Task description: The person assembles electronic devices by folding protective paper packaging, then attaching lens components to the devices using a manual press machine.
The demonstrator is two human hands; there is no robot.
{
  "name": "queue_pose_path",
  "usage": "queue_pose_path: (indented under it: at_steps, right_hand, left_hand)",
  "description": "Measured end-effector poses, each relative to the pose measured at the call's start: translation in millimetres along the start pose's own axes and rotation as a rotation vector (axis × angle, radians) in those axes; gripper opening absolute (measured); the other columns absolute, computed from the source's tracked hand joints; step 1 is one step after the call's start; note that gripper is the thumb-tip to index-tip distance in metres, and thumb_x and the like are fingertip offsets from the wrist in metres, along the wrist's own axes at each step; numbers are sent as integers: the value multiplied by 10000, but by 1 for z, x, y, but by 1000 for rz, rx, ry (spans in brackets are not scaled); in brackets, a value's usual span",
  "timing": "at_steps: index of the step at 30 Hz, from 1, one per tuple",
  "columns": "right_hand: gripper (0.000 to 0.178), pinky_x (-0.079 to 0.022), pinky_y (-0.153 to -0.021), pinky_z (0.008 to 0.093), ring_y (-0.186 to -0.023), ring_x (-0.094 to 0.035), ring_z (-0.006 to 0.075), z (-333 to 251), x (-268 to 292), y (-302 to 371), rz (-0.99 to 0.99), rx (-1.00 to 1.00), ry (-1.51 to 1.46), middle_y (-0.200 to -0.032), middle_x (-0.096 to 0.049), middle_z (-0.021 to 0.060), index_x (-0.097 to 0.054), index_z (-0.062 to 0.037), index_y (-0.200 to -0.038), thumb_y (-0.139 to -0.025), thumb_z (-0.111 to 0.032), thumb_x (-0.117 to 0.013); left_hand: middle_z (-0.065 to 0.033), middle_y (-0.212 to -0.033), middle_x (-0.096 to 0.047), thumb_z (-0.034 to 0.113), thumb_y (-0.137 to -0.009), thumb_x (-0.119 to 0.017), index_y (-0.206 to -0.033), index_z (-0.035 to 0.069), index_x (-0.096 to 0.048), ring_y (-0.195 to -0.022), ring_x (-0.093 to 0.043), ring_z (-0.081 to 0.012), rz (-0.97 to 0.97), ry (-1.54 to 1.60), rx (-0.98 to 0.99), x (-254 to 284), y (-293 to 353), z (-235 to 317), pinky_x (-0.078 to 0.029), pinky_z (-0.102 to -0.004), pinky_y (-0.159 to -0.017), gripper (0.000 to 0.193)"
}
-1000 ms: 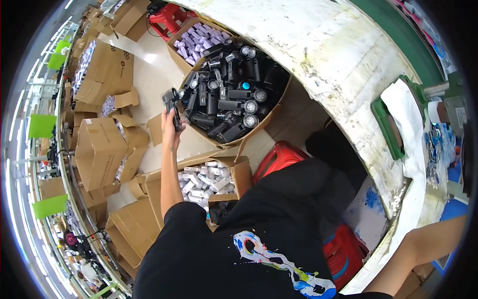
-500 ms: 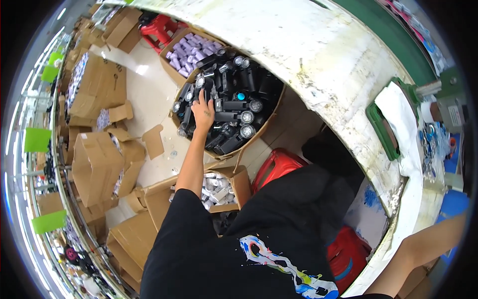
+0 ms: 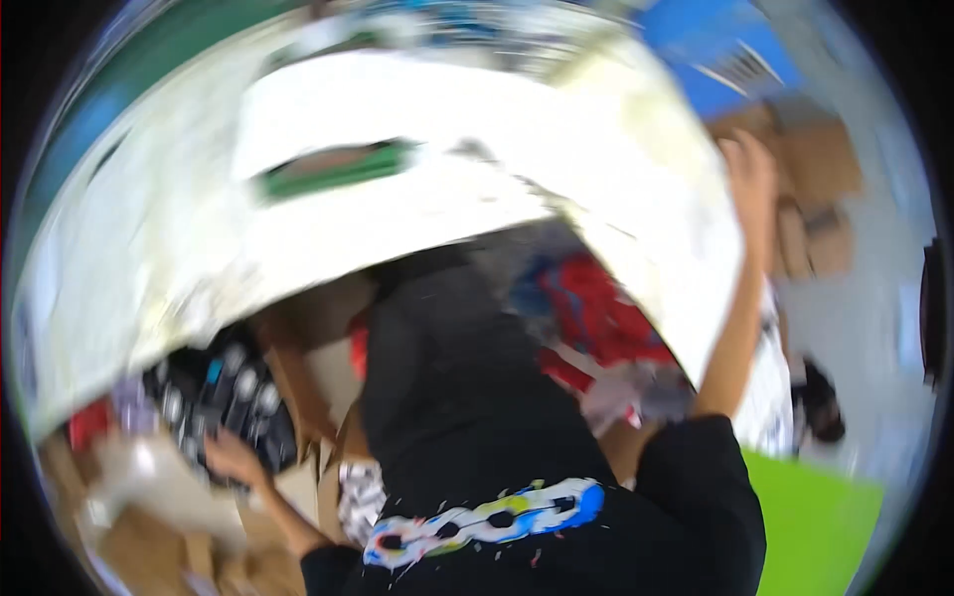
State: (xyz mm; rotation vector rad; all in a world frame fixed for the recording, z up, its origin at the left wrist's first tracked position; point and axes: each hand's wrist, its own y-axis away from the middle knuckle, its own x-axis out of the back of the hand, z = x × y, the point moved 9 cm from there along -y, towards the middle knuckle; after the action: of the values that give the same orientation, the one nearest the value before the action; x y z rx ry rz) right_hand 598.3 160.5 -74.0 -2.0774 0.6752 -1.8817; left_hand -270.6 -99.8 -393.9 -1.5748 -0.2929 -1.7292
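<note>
Motion has smeared much of the picture. My left hand is low on the left, fingers apart, nothing visible in it. It is in front of a box of black lamp-like devices, several with round clear heads; whether it touches one I cannot tell. At the right edge of the white worktop, my right hand is raised with its fingers loosely stretched and holds nothing I can see. Cardboard boxes lie just beyond it.
A green frame-shaped thing with white material over it is on the worktop. A blue bin-like object stands at the far right. White pieces sit in a carton beside me. Red items lie under the worktop, and a bright green panel is lower right.
My view has swung to the right, so the box of black devices now appears lower left. My left hand has drawn back from among them. My right hand has come into view.
</note>
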Motion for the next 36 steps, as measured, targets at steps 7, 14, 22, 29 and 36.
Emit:
queue_pose_path:
  at_steps: [7, 14, 22, 29, 36]
  right_hand:
    - [904, -399, -1063, 504, -1265, -493, 462, 297, 85, 225, 121, -820, 204, -1295, -554, 329, -534, 15, -1347, -785, -681, -666]
    - [629, -487, -929, 501, -1081, -625, 427, 344, 60, 349, -35, -1068, 431, -1102, -653, 266, -561, 3, -1204, -813, -478, -668]
    - [579, -476, -967, 360, -1103, -650, 291, 144, 15, 184, -21, -605, -108, -1204, -669, 211, -541, 35, -1353, -894, -284, -693]
    - [548, -479, -942, 372, -1080, -609, 318, -226, -28, 98, -347, 139, -825, -1228, -602, 191, -528, 20, -1346, -852, -131, -712]
    - [161, -548, -770, 380, -921, -686, 272, -286, -58, 11, -142, 416, -747, -1074, -697, 155, -714, -24, -1003, -905, -131, -647]
  left_hand:
    - [-115, -950, -527, 218, -1035, -548, -1215, 10, -627, -803, -509, -220, -144, 600, -285, -7, 78, 132, -442, -342, -709, 286]
    - [-101, -977, -514, 131, -1033, -531, -1215, -27, -596, -839, -500, -183, -321, 850, -404, 29, 80, 266, -445, -306, -768, 250]
    - [-86, -865, -632, 18, -957, -569, -1075, 1, -689, -765, -632, -137, -997, 1365, -528, 106, 118, 481, -501, -239, -661, 170]
    - [-127, -1366, -520, 371, -1083, -353, -1552, 81, -237, -1182, -551, -192, -1481, 1953, -114, 125, 134, 552, -479, -367, -966, 564]
    - [-156, -954, -623, 495, -1070, -250, -1500, 86, -292, -753, -662, -230, -1108, 2010, 226, 108, 46, 501, -594, -414, -706, 595]
